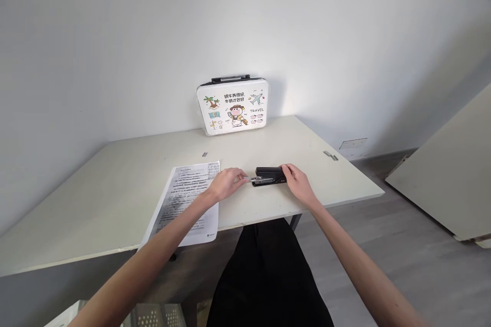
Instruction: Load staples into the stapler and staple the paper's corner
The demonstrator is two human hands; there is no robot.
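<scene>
Stapler (pixel 270 171), black, lies near the front edge of the pale table (pixel 115 189), its mouth turned left, with a gap between its upper and lower parts. Right hand (pixel 297 183) is closed around the rear end, thumb along the near side. Left hand (pixel 227 184) is narrowed to a pinch, thumb and forefinger nearly together on a slim metal piece (pixel 252 179) at the mouth; I cannot tell whether that piece belongs to the stapler. Its other fingers curl loosely above. Both bare forearms reach forward from the lower corners and converge, the left slanting rightward, the right slanting leftward.

Beneath the left wrist and forearm lies a printed sheet (pixel 192 184), its lower edge jutting past the table edge. Small grey strips (pixel 204 154) sit beyond the sheet, and more grey strips (pixel 330 155) near the table's right edge. At the back, a white cartoon-printed case (pixel 215 104) stands upright by the wall (pixel 153 36).
</scene>
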